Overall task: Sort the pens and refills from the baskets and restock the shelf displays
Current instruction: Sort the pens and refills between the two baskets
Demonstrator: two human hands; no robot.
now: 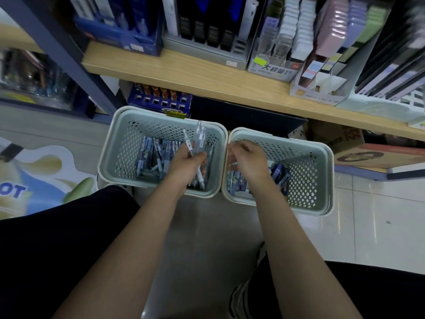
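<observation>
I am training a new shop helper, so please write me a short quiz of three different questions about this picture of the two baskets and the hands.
1. True or false: the left hand holds a bunch of clear pens over the left basket.
2. Multiple choice: where do the two baskets stand? A) on the wooden shelf; B) on the floor, side by side; C) one stacked in the other.
3. Fill in: the right hand is above the ____ basket.

Key: 1 true; 2 B; 3 right. The picture does not show clearly whether the right hand holds anything.
</observation>
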